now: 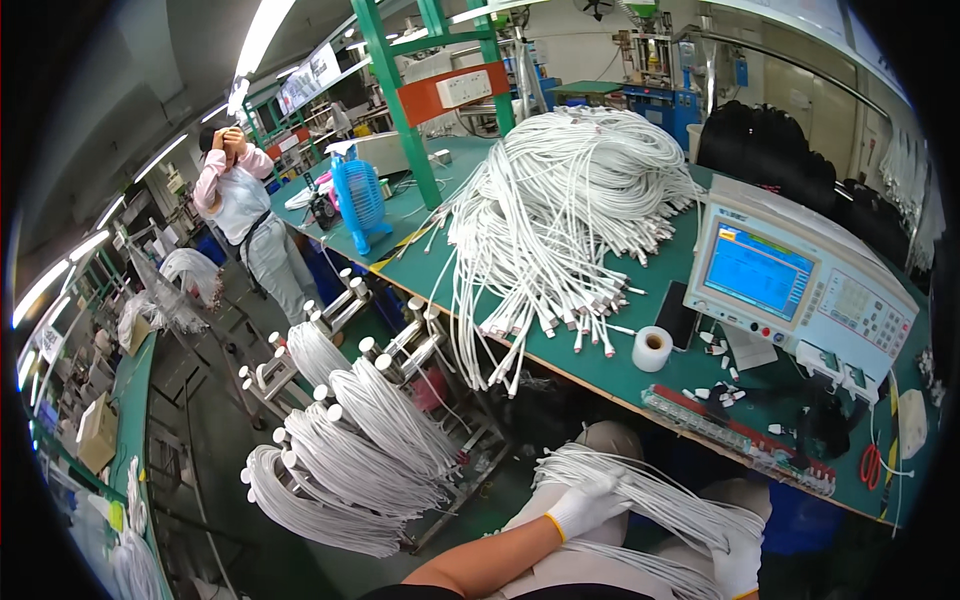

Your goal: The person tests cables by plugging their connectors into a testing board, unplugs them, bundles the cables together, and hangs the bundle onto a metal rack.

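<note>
Across my lap lies a bundle of white cables [675, 500]. My left hand [590, 506], in a white glove with a yellow cuff edge, closes over the bundle's left part. At the bundle's right end, my right hand [738, 562], also white-gloved, grips the cables; its fingers are partly hidden. More white strands run below my left wrist. To the left, a metal rack [352, 300] carries thick hanks of white cable [340, 465]. On the green bench [460, 290] ahead sits a big heap of white cables [570, 190], their connector ends pointing toward me.
A tester with a blue screen [758, 270] stands at the right of the bench. Nearby are a white tape roll [652, 348], a dark phone [675, 312], loose white connectors [715, 395] and red scissors [871, 466]. A blue fan [360, 200] and a person [250, 215] are farther left.
</note>
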`<state>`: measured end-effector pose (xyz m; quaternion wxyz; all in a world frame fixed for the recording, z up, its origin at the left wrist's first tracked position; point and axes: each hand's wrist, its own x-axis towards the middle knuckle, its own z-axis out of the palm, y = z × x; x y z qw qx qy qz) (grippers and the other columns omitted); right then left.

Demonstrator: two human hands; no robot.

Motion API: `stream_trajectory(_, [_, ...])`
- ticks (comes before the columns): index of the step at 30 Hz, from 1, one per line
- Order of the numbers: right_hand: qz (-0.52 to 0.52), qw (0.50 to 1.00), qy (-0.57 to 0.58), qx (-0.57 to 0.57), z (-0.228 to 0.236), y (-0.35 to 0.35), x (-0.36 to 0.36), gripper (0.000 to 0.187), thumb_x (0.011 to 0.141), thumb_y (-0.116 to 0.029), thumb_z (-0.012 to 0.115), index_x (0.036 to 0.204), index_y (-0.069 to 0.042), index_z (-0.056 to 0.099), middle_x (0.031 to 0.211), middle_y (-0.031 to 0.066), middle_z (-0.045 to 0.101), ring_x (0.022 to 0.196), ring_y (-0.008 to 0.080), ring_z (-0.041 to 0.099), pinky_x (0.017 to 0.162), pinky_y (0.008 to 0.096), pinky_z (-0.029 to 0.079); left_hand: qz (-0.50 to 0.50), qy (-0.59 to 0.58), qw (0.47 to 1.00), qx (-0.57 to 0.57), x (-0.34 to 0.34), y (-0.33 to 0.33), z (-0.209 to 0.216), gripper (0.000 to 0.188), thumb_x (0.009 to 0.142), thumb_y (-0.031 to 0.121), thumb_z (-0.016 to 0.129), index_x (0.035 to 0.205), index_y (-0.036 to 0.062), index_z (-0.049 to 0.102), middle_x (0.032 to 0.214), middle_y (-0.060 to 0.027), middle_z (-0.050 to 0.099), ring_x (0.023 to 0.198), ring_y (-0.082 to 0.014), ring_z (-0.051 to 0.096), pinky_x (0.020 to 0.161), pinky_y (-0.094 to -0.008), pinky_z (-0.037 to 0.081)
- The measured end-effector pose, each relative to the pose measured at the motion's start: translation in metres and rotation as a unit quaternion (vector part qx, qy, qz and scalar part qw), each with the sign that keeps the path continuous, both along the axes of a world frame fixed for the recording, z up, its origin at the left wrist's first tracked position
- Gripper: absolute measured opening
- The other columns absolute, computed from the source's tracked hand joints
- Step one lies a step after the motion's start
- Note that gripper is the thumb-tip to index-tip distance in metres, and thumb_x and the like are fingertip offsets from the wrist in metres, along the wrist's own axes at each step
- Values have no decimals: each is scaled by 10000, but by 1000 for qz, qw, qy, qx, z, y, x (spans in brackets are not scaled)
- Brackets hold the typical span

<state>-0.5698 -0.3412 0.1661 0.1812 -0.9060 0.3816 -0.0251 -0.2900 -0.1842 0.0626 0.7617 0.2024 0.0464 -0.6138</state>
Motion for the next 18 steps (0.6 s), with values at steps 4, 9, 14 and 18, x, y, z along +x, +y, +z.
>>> stream_trajectory(4, [63,994,66,-54,15,-3,5,284,821,-293,649,978,-59,687,899,156,686,860,347,650,796,400,501,-14,-49,999,-13,2,2,-2,447,919,272,601,1293,74,457,1294,-72,513,1216,-251,472,1068,-423,337])
stream_trajectory(9, [74,994,62,60,121,6,20,260,794,-197,652,983,-22,686,915,169,687,839,374,648,748,373,516,-86,-37,996,-10,5,-1,2,393,921,233,599,1262,68,493,1267,-56,542,1210,-249,490,1053,-433,374])
stream_trajectory(14, [83,992,33,89,151,15,24,239,789,-117,641,1006,-25,680,928,201,673,855,371,646,746,388,513,-36,74,997,-11,-5,2,48,467,913,264,619,1293,32,477,1252,-83,564,1182,-257,522,1037,-427,397])
stream_trajectory(18, [54,994,4,94,113,13,14,249,787,-97,642,1024,-28,676,953,210,666,873,358,649,756,385,513,82,-51,995,-7,26,5,93,347,938,212,572,1197,-12,519,1166,-129,605,1096,-303,580,1008,-453,432])
